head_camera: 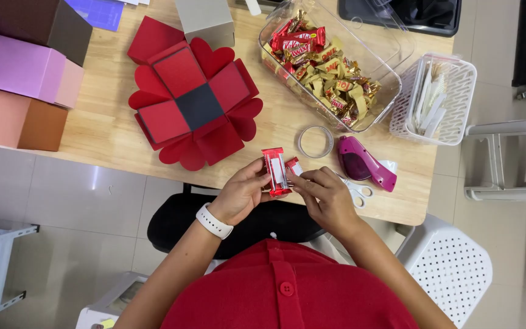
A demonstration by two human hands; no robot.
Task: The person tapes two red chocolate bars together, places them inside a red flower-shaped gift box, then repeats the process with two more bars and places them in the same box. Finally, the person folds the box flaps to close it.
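holding a red candy bar (274, 172) upright above the table (111, 131) edge, the left hand (241, 194) pinches its side, fingers closed on it. the right hand (327, 196) grips a second small bar (294, 167) just beside it. the white strip on the wrapper could, i think, crease or stick askew if the bars rub together.

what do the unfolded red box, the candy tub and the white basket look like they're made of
Unfolded red box: matte card or stiff paper, judging by its flat creased panels. Candy tub: clear glossy plastic, since the sweets show through its walls. White basket: likely moulded plastic, with a perforated lattice wall.
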